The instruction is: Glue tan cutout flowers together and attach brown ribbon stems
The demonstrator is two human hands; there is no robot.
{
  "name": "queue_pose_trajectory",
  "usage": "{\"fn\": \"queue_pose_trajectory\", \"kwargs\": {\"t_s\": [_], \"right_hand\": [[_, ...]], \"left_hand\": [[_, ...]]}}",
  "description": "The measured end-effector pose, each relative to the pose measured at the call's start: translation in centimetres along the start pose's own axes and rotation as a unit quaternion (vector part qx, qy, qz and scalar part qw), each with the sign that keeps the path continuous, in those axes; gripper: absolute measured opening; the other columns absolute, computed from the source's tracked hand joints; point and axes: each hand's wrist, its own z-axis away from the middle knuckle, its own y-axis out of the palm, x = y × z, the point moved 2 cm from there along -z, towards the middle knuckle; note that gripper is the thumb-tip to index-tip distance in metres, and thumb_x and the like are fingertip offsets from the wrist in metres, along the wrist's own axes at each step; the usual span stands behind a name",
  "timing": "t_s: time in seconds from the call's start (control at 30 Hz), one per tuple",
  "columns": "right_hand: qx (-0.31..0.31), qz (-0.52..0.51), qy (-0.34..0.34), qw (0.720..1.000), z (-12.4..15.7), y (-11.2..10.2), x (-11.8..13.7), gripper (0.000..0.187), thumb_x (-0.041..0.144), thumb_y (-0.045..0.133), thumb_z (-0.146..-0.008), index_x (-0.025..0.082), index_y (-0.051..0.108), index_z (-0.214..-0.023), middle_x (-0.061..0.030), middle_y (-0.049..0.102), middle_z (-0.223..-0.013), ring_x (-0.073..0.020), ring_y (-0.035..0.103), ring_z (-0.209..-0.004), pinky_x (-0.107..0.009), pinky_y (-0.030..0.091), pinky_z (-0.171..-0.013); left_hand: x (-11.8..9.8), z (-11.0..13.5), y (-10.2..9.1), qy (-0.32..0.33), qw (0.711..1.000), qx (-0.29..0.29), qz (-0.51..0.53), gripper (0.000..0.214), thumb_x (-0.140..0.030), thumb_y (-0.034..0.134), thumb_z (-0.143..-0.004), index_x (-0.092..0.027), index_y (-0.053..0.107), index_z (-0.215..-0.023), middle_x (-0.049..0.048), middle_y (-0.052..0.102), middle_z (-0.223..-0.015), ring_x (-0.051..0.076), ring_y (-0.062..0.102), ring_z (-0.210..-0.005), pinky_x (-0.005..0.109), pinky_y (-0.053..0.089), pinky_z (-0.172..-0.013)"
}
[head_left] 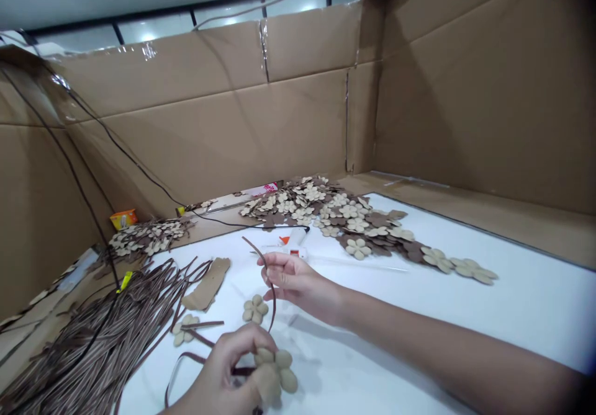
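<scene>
Flower is gripped by the left hand; a strip is pinched by the right hand, near the glue gun.

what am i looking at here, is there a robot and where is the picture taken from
There is no machine here, only a person's two bare hands. The one picture comes from a camera worn on the head, looking forward and down.

The left hand holds a beige flower. The right hand pinches a thin brown strip that curves down toward that flower; whether the two are joined is hard to tell.

On the white tabletop, a heap of beige and brown flower shapes lies toward the back, near what looks like a glue gun. At the left are a big bundle of strips and a cardboard scrap. Tall cardboard walls stand around it all.
</scene>
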Motion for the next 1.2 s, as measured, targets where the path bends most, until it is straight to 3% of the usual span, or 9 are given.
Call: {"fn": "queue_pose_trajectory", "kwargs": {"t_s": [0.1, 0.23, 0.37, 0.5, 0.7, 0.97, 1.2], "right_hand": [[-0.016, -0.04, 0.005, 0.999, 0.0, -0.1, -0.5, 0.035, 0.03, 0.076, -0.068, 0.018, 0.061, -0.097, 0.0033, 0.052, -0.072, -0.0087, 0.049, -0.067, -0.028, 0.047, -0.069], [-0.036, -0.073, -0.006, 0.997, 0.0, 0.1, -0.7, 0.024, 0.03, 0.073, -0.072, 0.02, 0.057, -0.087, 0.0048, 0.047, -0.072, -0.0081, 0.046, -0.067, -0.027, 0.048, -0.068], [-0.033, -0.078, 0.003, 0.996, 0.2, 0.6, -0.8, 0.015, 0.022, 0.066, -0.078, 0.019, 0.051, -0.081, 0.0064, 0.041, -0.065, -0.0071, 0.041, -0.06, -0.027, 0.047, -0.067], [-0.034, -0.068, 0.013, 0.997, 0.2, 0.8, -0.8, 0.018, 0.014, 0.063, -0.075, 0.019, 0.048, -0.082, 0.0073, 0.038, -0.062, -0.0066, 0.036, -0.056, -0.024, 0.045, -0.064], [-0.011, -0.026, 0.008, 1.0, 0.3, 0.8, -0.7, 0.019, 0.026, 0.066, -0.075, 0.02, 0.049, -0.082, 0.0083, 0.036, -0.056, -0.0066, 0.036, -0.051, -0.024, 0.042, -0.063], [-0.004, 0.0, 0.02, 1.0, 0.5, 1.1, -1.1, 0.023, 0.035, 0.067, -0.076, 0.02, 0.05, -0.078, 0.0083, 0.036, -0.054, -0.0072, 0.038, -0.051, -0.025, 0.042, -0.064], [-0.02, 0.001, 0.006, 1.0, 0.3, 0.8, -0.9, 0.025, 0.039, 0.069, -0.075, 0.019, 0.054, -0.079, 0.0079, 0.038, -0.055, -0.0069, 0.038, -0.052, -0.022, 0.038, -0.062]], "left_hand": [[-0.3, 0.4, 0.4, 0.002, 1.0, 0.022, -0.017, 0.035, -0.048, 0.06, -0.078, -0.015, 0.051, -0.074, 0.0058, 0.058, -0.076, 0.015, 0.058, -0.069, 0.022, 0.044, -0.061], [-0.2, 0.6, 0.6, -0.013, 0.999, 0.025, -0.03, 0.029, -0.04, 0.062, -0.076, -0.014, 0.049, -0.073, 0.0059, 0.059, -0.074, 0.013, 0.056, -0.066, 0.021, 0.042, -0.059], [-0.1, 0.7, 0.7, -0.047, 0.998, 0.03, -0.019, 0.033, -0.043, 0.063, -0.073, -0.015, 0.045, -0.074, 0.0089, 0.061, -0.078, 0.016, 0.057, -0.069, 0.023, 0.042, -0.062], [-0.2, 0.6, 0.8, -0.05, 0.998, 0.033, -0.012, 0.037, -0.047, 0.063, -0.071, -0.016, 0.043, -0.073, 0.0131, 0.063, -0.081, 0.017, 0.058, -0.071, 0.025, 0.043, -0.064], [0.2, 0.4, 0.8, -0.026, 0.998, 0.047, 0.014, 0.031, -0.041, 0.062, -0.075, -0.016, 0.043, -0.074, 0.0126, 0.068, -0.077, 0.02, 0.064, -0.075, 0.025, 0.045, -0.067], [0.2, 0.8, 0.9, -0.041, 0.997, 0.049, 0.039, 0.021, -0.03, 0.06, -0.08, -0.016, 0.045, -0.076, 0.0119, 0.071, -0.081, 0.019, 0.065, -0.082, 0.024, 0.045, -0.071], [0.6, 0.7, 0.9, -0.047, 0.996, 0.021, 0.068, 0.028, -0.038, 0.062, -0.08, -0.016, 0.046, -0.077, 0.0105, 0.069, -0.084, 0.014, 0.06, -0.075, 0.023, 0.043, -0.067]]}}
